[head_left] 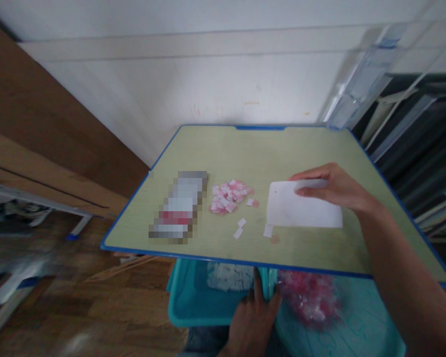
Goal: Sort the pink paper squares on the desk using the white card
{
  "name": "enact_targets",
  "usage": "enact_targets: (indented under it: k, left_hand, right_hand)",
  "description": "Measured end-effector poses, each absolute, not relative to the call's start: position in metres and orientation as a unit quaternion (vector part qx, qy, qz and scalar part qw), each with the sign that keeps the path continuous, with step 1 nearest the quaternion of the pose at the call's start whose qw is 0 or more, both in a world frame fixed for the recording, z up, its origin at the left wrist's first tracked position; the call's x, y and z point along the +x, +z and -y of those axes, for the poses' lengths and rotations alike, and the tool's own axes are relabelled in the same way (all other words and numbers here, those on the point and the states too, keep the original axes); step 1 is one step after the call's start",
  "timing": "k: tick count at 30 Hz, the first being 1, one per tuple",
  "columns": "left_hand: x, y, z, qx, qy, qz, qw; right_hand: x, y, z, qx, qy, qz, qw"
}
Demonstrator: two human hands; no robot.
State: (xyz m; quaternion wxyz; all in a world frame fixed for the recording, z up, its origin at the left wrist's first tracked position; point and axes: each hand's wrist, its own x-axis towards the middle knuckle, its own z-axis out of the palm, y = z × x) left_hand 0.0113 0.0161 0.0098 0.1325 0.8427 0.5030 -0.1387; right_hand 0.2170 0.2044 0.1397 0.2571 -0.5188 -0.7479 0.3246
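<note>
Above the table's right half, my right hand is closed on the upper edge of a white card, thumb on its near face. The card has rounded corners and a small dark dot near its upper left. To its left lies a heap of small pink and white paper pieces, with several loose white slips closer to the front edge. Below the table, my left hand is at the rim of a teal tub, fingers apart. White pieces lie inside the tub; whether my fingertips touch anything is hidden.
A pale green folding table with blue edging stands against a white wall. A pixelated phone-like object lies on its left. Pink-filled clear plastic rests on a teal surface below. Wooden furniture stands left.
</note>
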Motion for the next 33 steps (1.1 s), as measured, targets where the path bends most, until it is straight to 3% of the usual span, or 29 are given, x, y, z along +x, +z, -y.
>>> enact_targets:
  k: [7,12,15,33]
  left_hand:
    - [0.011,0.012,-0.016,0.841,-0.142,-0.506,0.132]
    - [0.012,0.013,-0.015,0.840,-0.142,-0.506,0.132]
    - [0.012,0.012,-0.015,0.840,-0.139,-0.508,0.132]
    - [0.012,0.010,-0.015,0.843,-0.145,-0.502,0.130]
  right_hand:
    - [0.186,0.133,-0.196,-0.451,0.384,0.758,0.272]
    - [0.190,0.128,-0.204,-0.499,0.368,0.703,0.349]
    - [0.200,0.123,-0.212,-0.522,0.357,0.690,0.353]
    - [0.226,0.137,-0.211,-0.437,0.453,0.758,0.170]
